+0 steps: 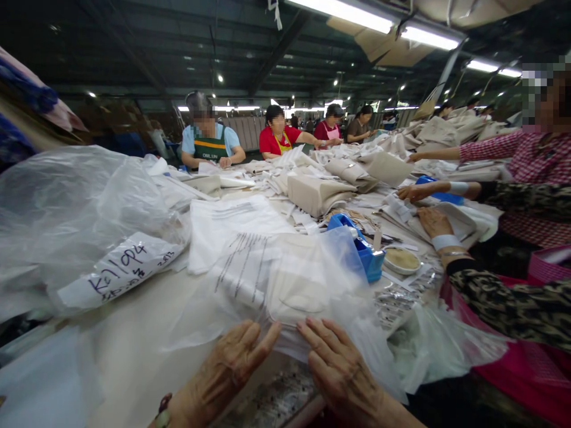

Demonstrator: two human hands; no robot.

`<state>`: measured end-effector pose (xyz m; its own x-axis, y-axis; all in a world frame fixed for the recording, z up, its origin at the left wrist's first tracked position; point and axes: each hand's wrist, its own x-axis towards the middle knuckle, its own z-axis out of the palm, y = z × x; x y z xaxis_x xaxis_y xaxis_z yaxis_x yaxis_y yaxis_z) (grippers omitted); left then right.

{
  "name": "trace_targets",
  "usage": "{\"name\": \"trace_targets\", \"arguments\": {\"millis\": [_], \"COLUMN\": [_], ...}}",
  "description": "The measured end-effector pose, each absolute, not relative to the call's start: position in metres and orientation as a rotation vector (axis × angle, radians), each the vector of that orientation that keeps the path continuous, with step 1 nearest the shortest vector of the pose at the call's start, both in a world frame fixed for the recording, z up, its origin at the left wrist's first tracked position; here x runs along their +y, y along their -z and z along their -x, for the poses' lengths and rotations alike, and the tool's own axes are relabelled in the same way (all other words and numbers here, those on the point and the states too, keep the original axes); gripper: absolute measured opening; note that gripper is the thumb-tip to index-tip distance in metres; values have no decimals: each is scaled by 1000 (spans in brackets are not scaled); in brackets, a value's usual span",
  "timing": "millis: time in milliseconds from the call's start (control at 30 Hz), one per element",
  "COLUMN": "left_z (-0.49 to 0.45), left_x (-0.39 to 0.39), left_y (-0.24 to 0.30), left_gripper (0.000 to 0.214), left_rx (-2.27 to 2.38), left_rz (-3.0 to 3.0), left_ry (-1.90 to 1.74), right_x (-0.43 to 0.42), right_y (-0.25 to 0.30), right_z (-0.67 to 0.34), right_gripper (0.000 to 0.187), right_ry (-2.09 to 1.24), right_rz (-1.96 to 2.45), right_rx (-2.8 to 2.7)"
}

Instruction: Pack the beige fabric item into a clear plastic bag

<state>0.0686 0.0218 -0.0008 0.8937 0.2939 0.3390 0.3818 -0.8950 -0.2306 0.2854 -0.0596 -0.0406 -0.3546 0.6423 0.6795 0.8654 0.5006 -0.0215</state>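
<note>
A clear plastic bag (pixel 241 276) printed with dark lines of text lies in front of me, and a flat beige article with rounded corners (pixel 298 282) shows through it. My left hand (pixel 234 359) rests at the near edge of this bag, index finger stretched out and the others bent a little. On the right side of the same edge, my right hand (pixel 336 356) lies with its fingers extended. Neither hand grips anything I can see. Just beyond the bag lies a stack of white plastic bags (pixel 232 217).
To the left bulges a large plastic sack (pixel 84 208) with a handwritten label. A blue tape dispenser (pixel 357 244) and a round dish (pixel 401 260) stand to the right. Close by, a co-worker's hands (pixel 435 223) handle beige pieces. Beige goods (pixel 319 193) pile up along the table.
</note>
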Motion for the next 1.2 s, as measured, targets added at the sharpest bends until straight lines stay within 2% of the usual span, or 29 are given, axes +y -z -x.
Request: {"name": "trace_targets", "arguments": {"millis": [133, 367, 567, 700, 800, 933, 1200], "left_z": [-78, -79, -76, -71, -69, -70, -70], "left_x": [23, 26, 26, 27, 30, 34, 36], "left_y": [4, 20, 20, 14, 10, 6, -1], "left_gripper": [56, 50, 57, 59, 51, 40, 27], "left_rx": [-526, -604, -612, -460, -333, -287, -67], "left_rz": [2828, 2954, 2942, 2938, 2948, 2961, 2858], "left_ry": [261, 326, 277, 296, 337, 375, 424], "right_x": [-62, -64, -59, -56, -56, -57, -65], "right_y": [54, 56, 53, 49, 43, 43, 46], "right_z": [-285, -279, -271, -276, -281, -283, -284], "right_gripper": [30, 32, 40, 45, 47, 41, 16], "right_ry": [428, 440, 542, 414, 259, 210, 219], "right_rz": [1248, 1258, 1291, 1259, 1220, 1213, 1285], "right_rx": [-2099, -2040, -1906, -1946, -2041, -2083, -2159]}}
